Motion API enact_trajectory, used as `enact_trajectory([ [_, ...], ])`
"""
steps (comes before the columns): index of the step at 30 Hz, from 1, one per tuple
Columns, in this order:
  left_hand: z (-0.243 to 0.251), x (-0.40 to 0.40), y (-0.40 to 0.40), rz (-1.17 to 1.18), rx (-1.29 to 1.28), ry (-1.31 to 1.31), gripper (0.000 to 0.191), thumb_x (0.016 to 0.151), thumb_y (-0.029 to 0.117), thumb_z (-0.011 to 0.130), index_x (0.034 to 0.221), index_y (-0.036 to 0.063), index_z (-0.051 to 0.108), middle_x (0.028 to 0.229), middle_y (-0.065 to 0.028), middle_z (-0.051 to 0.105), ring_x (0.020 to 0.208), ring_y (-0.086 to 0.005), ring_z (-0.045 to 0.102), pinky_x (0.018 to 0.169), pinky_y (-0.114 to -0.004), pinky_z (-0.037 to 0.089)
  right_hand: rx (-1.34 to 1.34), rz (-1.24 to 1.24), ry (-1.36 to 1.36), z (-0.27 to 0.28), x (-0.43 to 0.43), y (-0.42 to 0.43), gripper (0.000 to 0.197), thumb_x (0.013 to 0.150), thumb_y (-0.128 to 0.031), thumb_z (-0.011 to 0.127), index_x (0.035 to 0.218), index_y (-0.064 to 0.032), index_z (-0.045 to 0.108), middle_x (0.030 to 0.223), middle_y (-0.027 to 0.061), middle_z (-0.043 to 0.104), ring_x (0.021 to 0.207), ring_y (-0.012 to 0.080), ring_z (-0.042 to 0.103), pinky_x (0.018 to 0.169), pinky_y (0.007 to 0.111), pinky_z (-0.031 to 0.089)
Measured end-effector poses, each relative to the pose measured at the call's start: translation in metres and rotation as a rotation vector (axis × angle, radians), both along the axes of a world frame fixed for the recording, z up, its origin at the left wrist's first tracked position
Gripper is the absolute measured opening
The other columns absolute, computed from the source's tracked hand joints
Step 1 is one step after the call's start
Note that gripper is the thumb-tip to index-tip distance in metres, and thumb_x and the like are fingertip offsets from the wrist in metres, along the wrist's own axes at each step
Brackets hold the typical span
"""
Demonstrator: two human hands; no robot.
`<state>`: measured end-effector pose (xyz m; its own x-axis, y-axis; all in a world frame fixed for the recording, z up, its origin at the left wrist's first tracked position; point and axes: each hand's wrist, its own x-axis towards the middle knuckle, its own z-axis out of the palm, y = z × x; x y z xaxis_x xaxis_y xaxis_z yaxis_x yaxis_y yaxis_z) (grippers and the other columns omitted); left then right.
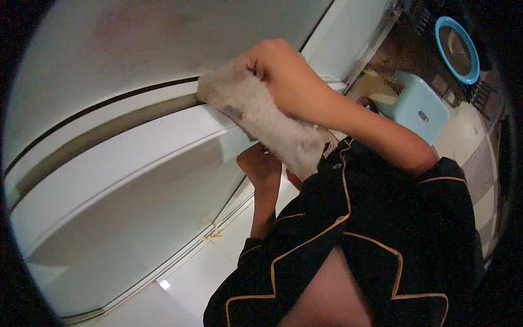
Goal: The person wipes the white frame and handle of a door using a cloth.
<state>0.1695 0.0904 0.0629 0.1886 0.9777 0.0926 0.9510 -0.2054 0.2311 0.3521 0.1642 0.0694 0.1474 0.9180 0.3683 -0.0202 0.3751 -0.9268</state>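
A pale, fluffy, stained cloth [265, 106] hangs in front of me, its far end against the white rail of a door. At its upper end, my right hand [269, 59] grips it, fingers bent and partly hidden. Lower down, my left hand [261, 161] is bent at the wrist close under the cloth's edge. Its fingertips are in shadow and partly covered, so a hold there is unclear. Behind the cloth runs the white door rail [122, 131] with a grey groove [110, 120], between a large upper frosted panel [135, 49] and a lower panel [135, 208].
A light blue plastic stool [425, 108] stands on the right, with a blue-rimmed basin [470, 73] beyond it. White floor tiles [216, 261] meet the door track [179, 257] below. Something small and yellow [213, 234] lies by the track.
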Motion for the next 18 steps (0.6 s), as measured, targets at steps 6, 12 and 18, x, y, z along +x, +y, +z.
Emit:
enact_trajectory([
  [6,0.015,0.025,-0.004,0.131,-0.15,-0.456,0.012,0.086,0.007,0.066,0.091,-0.0008,0.071,0.065,-0.0089,0.068,0.057,-0.015,0.067,0.056,-0.027,0.055,-0.232,0.13,-0.218,-0.065,-0.002,-0.01,0.033,0.067,-0.032,0.071,0.085,-0.0034,0.07,0.076,0.0193,0.067,0.073,0.0353,0.067,0.068,0.042,0.051],
  [12,0.012,0.017,-0.004,0.043,-0.098,-0.243,0.011,0.084,0.007,0.066,0.09,-0.0012,0.07,0.068,-0.0105,0.069,0.057,-0.0166,0.067,0.055,-0.027,0.053,-0.037,0.061,-0.009,0.019,-0.001,0.004,0.029,0.07,-0.027,0.069,0.082,-0.0008,0.068,0.076,0.022,0.065,0.074,0.0407,0.064,0.068,0.043,0.05],
  [18,-0.048,-0.028,-0.008,0.005,-0.044,-0.303,0.016,0.084,0.016,0.068,0.087,0.0003,0.07,0.071,-0.0124,0.069,0.056,-0.0205,0.065,0.055,-0.032,0.051,0.169,0.032,0.028,0.074,-0.009,0.019,0.03,0.073,-0.026,0.067,0.079,0.0028,0.066,0.079,0.0259,0.063,0.074,0.0428,0.061,0.066,0.046,0.049],
])
